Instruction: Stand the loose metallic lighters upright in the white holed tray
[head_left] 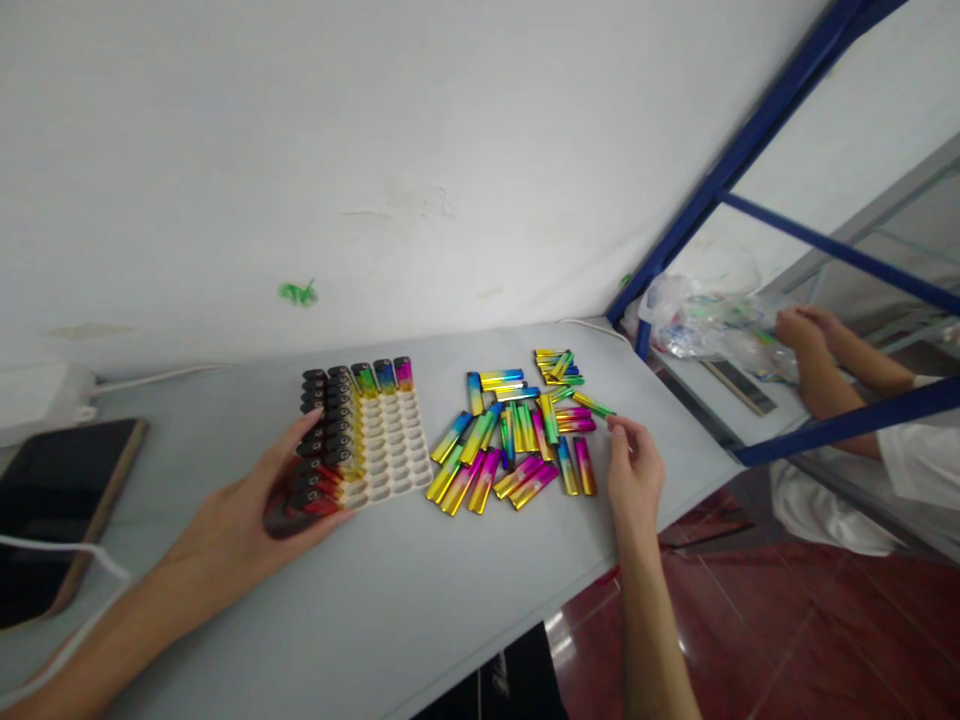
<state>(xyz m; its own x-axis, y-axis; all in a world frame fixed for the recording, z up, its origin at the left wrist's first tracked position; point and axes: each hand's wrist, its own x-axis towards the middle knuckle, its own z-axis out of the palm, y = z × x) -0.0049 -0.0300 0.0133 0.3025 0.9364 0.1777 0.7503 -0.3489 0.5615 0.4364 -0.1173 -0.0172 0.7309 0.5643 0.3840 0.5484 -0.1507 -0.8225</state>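
A white lighter tray (pixel 409 440) with rows of oval slots lies on the grey table. Black-topped lighters (pixel 319 440) stand in its left columns, and several coloured ones (pixel 385 375) fill part of the far row. My left hand (pixel 247 500) is wrapped around the tray's left side, thumb and fingers gripping its lighters and edge. To the right, shiny rainbow lighters (pixel 517 440) lie in a loose heap; whether they have tops is too small to tell. At the heap's right side, my right hand (pixel 636 460) pinches the end of a green-and-yellow lighter (pixel 592 404).
A phone (pixel 67 510) lies at the left with a white cable (pixel 82 545) across it, near a white box (pixel 45 400). A blue metal frame (pixel 697 200) rises at the right. Beyond it are clear plastic bags (pixel 705 320) and another person's hands (pixel 806 325).
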